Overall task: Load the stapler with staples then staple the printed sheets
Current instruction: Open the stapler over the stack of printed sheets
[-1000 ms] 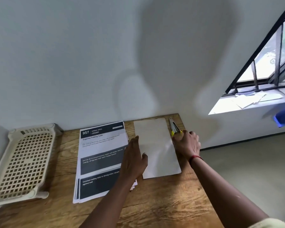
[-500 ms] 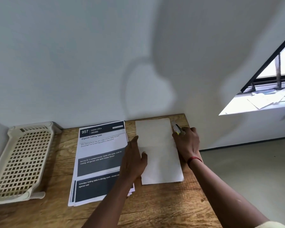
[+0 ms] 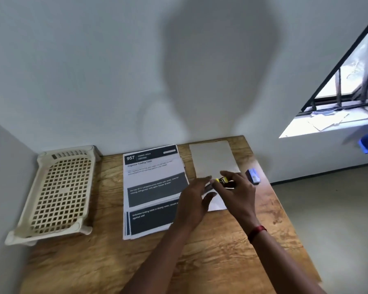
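My right hand (image 3: 237, 193) holds a small yellow-and-black stapler (image 3: 222, 181) above the near part of a blank white sheet (image 3: 212, 159). My left hand (image 3: 194, 201) is just left of it, fingers spread, fingertips touching the stapler's left end. A stack of printed sheets (image 3: 153, 183) headed "957" lies to the left on the wooden table (image 3: 200, 262). A small blue staple box (image 3: 253, 176) sits near the table's right edge, just beyond my right hand.
A cream perforated plastic tray (image 3: 57, 194) stands at the table's far left by the wall corner. A grey wall runs along the back. At the right is a window sill (image 3: 327, 122) with papers, above the floor.
My right hand has lifted the stapler from the table's far right edge and brought it toward me over the blank sheet. My left hand left the paper and met the stapler. The blue box is now uncovered.
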